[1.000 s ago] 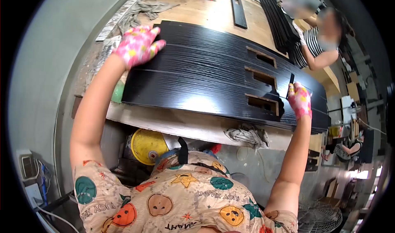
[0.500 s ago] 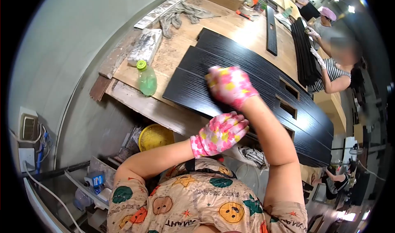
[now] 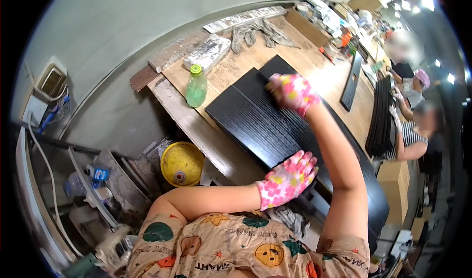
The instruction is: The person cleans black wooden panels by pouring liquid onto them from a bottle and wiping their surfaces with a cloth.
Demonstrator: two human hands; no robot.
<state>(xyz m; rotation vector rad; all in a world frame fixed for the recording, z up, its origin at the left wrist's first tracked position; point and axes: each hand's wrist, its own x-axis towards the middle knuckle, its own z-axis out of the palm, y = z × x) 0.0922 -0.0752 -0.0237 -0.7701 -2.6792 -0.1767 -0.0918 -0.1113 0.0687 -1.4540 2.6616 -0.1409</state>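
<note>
Black wood-grained boards (image 3: 255,125) lie side by side on the wooden workbench. My left hand (image 3: 287,180), in a pink floral glove, rests at their near edge with its fingers stretched out. Over the far left part of the boards is my right hand (image 3: 294,94), in a matching glove. Its fingers are curled down against the surface and slightly blurred; whatever they hold, if anything, is hidden. My right forearm covers part of the boards.
A green bottle (image 3: 196,86) stands at the bench's left edge, near a paint-smeared block (image 3: 207,52) and a grey rag (image 3: 258,34). Below is a yellow bucket (image 3: 182,164). A narrow black board (image 3: 351,84) lies farther back. Co-workers handle stacked black strips (image 3: 381,118) at right.
The view has turned, so bench and boards appear shifted. My right hand has moved toward the far left edge of the boards. My left hand stays at the near edge, fingers still extended.
</note>
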